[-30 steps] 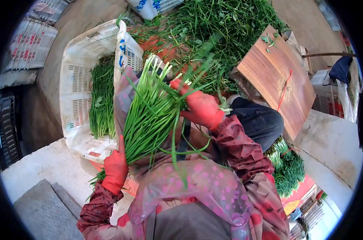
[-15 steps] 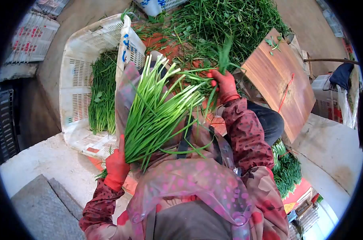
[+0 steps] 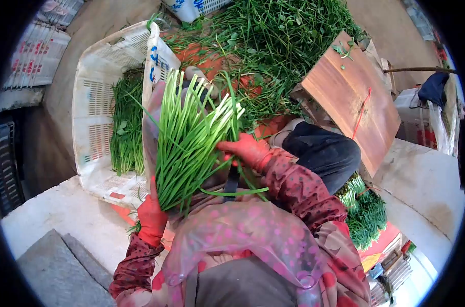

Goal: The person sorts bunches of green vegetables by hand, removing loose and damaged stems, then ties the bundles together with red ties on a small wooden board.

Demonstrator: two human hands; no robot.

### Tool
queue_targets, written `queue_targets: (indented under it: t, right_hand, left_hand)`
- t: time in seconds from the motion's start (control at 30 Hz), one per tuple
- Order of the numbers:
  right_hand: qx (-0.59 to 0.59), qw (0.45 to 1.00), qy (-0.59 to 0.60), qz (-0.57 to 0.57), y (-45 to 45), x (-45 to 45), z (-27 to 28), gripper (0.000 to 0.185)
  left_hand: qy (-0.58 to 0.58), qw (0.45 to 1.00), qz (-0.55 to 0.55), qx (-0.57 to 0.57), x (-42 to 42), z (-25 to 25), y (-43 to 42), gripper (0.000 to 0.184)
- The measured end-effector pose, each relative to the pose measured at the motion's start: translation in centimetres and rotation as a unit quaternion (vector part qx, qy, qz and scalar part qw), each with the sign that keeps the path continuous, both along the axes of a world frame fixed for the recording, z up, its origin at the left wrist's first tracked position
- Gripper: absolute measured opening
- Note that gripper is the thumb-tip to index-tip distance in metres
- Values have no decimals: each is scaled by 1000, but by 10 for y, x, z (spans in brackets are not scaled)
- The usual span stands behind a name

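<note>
A thick bunch of garlic chives (image 3: pixel 186 148) lies over my lap on the clear spotted apron (image 3: pixel 242 225), pale stem ends pointing up and away. My left hand (image 3: pixel 151 215), in a red glove, is closed round the leafy lower end, forefinger stretched along its edge. At the bunch's right side is my right hand (image 3: pixel 245 149), also red-gloved. Its thumb and fingers pinch some strands there, and a few leaves trail below and above it. The palm side of both hands is hidden.
A white plastic crate (image 3: pixel 89 138) tipped on its side holds more chives (image 3: pixel 127 123). Loose greens (image 3: pixel 289 46) are heaped ahead. A wooden board (image 3: pixel 350 97) leans at the right, above tied bundles (image 3: pixel 365 215). Stacked crates (image 3: pixel 38 53) stand far left.
My right hand has come in from the upper right, where it held a few strands away from the bunch, to the bunch's right side. My left hand keeps its hold.
</note>
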State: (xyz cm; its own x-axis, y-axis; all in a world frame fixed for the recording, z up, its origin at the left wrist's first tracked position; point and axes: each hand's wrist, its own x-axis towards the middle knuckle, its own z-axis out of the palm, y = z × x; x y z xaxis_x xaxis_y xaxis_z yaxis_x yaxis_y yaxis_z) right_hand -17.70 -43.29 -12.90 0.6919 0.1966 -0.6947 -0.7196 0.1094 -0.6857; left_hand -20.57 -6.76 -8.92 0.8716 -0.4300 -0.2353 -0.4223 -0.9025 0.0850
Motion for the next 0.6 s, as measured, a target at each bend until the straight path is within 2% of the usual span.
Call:
queue_targets:
  t: [0.03, 0.1, 0.13, 0.17, 0.2, 0.23, 0.27, 0.3, 0.33, 0.37, 0.4, 0.47, 0.53, 0.6]
  right_hand:
    - [-1, 999, 9, 35, -4, 1, -4, 33]
    - [30, 997, -2, -68, -29, -9, -23, 25]
    - [14, 990, 11, -143, -47, -7, -13, 24]
    - [29, 984, 5, -178, -74, -15, -32, 23]
    - [12, 978, -68, -199, -94, -15, -43, 22]
    - [60, 914, 6, -401, -90, -5, -20, 21]
    - [5, 900, -41, -434, -117, 0, -31, 21]
    - [220, 886, -78, -401, -143, 6, -37, 20]
    - [242, 895, -79, -367, -149, 18, -29, 17]
    - [117, 946, -74, -294, -146, 33, -23, 18]
    - [-11, 974, -65, -217, -133, 49, -12, 20]
    - [-69, 981, -180, 9, -105, 78, -3, 27]
    - [-25, 958, -257, 122, -61, 95, 4, 35]
    - [-32, 945, -217, 242, -30, 98, -28, 42]
  left_hand:
    - [-10, 1000, -8, -12, -1, -3, 2, 105]
    - [-24, 999, -12, -28, 3, -6, 3, 105]
    - [-14, 999, -13, -27, 4, -4, 2, 105]
    - [-3, 1000, -15, -25, 4, -4, 2, 104]
    - [-4, 1000, -12, -26, 6, -6, 4, 104]
    - [-1, 1000, -18, -19, 9, -8, 6, 102]
    - [4, 1000, -24, -11, 9, -9, 7, 100]
    - [3, 1000, -21, -10, 10, -6, 7, 100]
    - [3, 1000, -19, -6, 13, -3, 6, 99]
    - [2, 1000, -18, -1, 16, -2, 6, 98]
    - [3, 1000, -20, 1, 21, -1, 9, 98]
    - [-30, 996, -79, 3, 30, -3, 16, 95]
    - [-28, 996, -85, 18, 36, 1, 15, 95]
    - [-27, 995, -87, 32, 39, 4, 14, 94]
